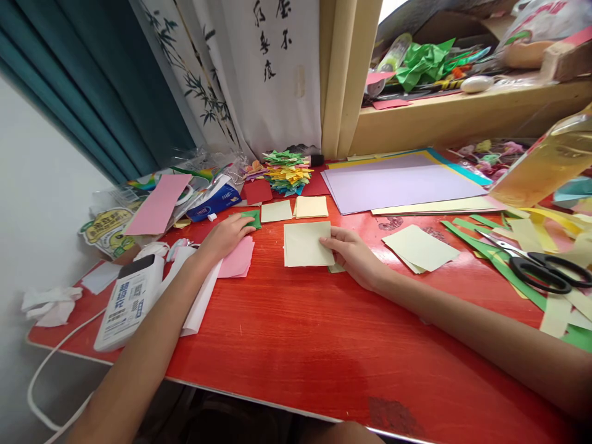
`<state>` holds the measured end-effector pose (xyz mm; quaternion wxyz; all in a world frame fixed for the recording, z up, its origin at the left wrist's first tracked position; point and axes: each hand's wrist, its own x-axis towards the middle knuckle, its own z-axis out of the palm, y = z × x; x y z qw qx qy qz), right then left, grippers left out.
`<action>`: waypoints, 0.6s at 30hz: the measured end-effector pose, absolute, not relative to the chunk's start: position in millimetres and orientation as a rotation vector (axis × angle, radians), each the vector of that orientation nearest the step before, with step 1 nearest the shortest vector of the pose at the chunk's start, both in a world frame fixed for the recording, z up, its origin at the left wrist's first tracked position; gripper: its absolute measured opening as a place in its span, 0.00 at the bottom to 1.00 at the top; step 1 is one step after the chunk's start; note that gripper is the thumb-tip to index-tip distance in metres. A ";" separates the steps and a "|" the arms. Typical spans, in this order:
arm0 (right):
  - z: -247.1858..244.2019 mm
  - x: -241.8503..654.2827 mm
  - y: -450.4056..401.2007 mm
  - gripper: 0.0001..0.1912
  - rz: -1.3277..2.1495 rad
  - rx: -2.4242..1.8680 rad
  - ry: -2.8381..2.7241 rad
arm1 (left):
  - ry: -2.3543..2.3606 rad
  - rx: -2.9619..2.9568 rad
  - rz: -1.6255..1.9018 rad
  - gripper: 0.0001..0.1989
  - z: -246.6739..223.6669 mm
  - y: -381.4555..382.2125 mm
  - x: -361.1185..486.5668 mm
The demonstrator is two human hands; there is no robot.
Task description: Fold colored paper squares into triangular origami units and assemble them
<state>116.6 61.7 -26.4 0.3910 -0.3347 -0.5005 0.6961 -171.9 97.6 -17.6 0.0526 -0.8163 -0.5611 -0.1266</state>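
My right hand (354, 256) pinches a few pale green paper squares (305, 245) at their right edge, thumb on top. Part of another pale sheet peeks out below them. My left hand (226, 235) lies with its fingers stretched over green paper (252, 219), which they partly cover. Just below that hand are pink paper squares (237, 258). Farther back, between my hands, sit a pale green pile (276, 211) and a cream pile (312, 206). More pale green squares (420, 248) rest to the right of my right hand.
Black-handled scissors (546, 271) lie among paper strips (557, 314) at the right. A bottle (546, 160) stands behind them. Large lilac sheets (402, 179) and a stack of folded coloured paper (287, 172) are at the back. A white power bank-like box (129, 302) sits left.
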 end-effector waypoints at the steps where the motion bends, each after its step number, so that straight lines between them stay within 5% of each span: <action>1: -25.9 116.5 61.6 0.13 1.769 -0.857 -1.272 | -1.694 -2.487 -0.375 0.20 -18.0 98.5 -173.2; 18: -27.0 116.3 61.7 0.13 1.772 -0.827 -1.278 | -1.621 -2.502 -0.221 0.23 -15.1 99.2 -175.8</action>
